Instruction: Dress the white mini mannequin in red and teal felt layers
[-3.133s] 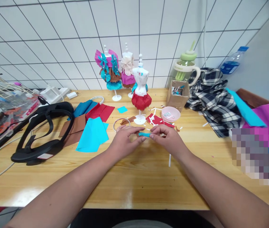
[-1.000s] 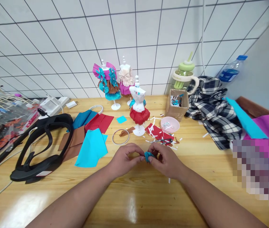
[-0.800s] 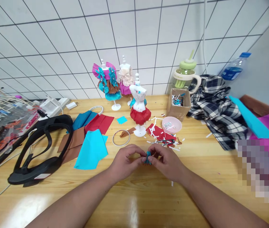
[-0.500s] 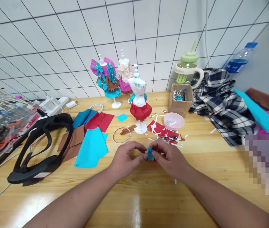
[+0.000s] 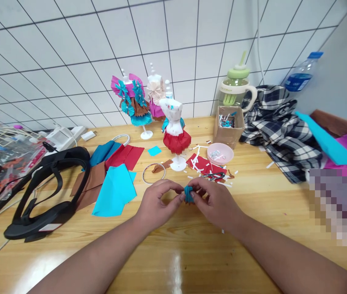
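Observation:
Between my two hands is a small gathered piece of teal crepe paper (image 5: 188, 194) with a brown lower edge. My left hand (image 5: 160, 203) pinches its left side between thumb and fingertips. From the other side, my right hand (image 5: 214, 201) grips it with thumb and forefinger. Just beyond my hands stands a small white dress form (image 5: 173, 118) in a puffy red skirt. Scissors (image 5: 214, 176) lie on red paper scraps (image 5: 202, 163) near my right hand. A silvery ring (image 5: 144, 176) lies past my left hand, partly over a brown scrap.
Two dressed forms, one with blue flowers (image 5: 133, 98), stand by the tiled wall. Coloured paper sheets (image 5: 115, 192) and a black headband-like frame (image 5: 83, 183) lie left. A pink dish (image 5: 220, 153), cardboard box (image 5: 230, 132), green-lidded jug (image 5: 237, 87) and checked cloth (image 5: 279, 126) are right.
The view has shifted slightly. The teal paper has turned between my fingertips, showing a broader face and some brown along its lower edge. Both hands still hold it.

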The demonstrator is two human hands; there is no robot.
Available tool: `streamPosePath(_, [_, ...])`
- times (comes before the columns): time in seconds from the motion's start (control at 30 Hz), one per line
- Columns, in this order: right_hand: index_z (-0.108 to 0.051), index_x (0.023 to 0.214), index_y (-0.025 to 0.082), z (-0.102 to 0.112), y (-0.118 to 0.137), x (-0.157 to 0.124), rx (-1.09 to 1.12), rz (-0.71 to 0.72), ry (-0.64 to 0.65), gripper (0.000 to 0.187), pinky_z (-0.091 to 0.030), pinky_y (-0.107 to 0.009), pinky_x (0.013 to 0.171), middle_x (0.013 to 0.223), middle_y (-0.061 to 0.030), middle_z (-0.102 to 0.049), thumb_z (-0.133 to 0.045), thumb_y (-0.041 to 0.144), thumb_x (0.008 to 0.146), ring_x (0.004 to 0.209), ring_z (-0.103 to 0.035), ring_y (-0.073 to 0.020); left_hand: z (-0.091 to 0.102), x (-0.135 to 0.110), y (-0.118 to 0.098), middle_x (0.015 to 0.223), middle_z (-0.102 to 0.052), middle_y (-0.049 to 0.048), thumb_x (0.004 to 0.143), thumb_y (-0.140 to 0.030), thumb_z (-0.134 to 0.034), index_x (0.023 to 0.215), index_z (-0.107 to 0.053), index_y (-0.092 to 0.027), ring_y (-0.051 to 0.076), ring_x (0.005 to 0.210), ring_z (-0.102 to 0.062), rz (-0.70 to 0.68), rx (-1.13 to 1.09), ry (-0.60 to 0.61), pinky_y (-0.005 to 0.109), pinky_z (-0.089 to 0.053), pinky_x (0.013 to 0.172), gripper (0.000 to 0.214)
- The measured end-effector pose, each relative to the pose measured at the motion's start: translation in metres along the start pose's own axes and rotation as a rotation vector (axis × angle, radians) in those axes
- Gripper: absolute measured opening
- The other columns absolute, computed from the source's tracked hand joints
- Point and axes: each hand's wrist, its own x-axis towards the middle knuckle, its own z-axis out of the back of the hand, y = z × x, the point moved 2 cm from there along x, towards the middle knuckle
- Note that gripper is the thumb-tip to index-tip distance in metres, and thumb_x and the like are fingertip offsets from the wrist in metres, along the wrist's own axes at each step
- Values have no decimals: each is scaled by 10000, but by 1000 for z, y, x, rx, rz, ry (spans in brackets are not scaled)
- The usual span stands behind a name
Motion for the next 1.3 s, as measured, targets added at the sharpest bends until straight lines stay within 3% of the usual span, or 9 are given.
streamPosePath(0.53, [-603, 948, 205, 1, 13, -11, -554, 321, -128, 116, -384, -287, 671, 865, -40, -689, -497, 246, 922, 790, -622, -177, 2, -1, -6, 787, -715, 17, 809, -146, -620, 857, -673, -200, 147, 735, -654, -182, 80, -46, 273, -510, 689, 90])
streamPosePath(0.83, [-627, 890, 208, 8, 19, -12, -571, 404, -203, 156, -396, -294, 700, 876, -34, -709, -479, 224, 939, 801, -618, -173, 9, -2, -10, 783, -694, 29, 791, -121, -630, 850, -647, -196, 162, 772, -650, -308, 134, -111, 313, -522, 750, 97])
streamPosePath(1.3, [-618, 885, 205, 9, 17, -12, -570, 331, -204, 163, -373, -287, 640, 801, -38, -676, -471, 256, 936, 721, -594, -166, 10, 1, -7, 770, -712, 29, 837, -161, -606, 862, -685, -207, 155, 749, -662, -334, 107, -103, 299, -527, 726, 94])
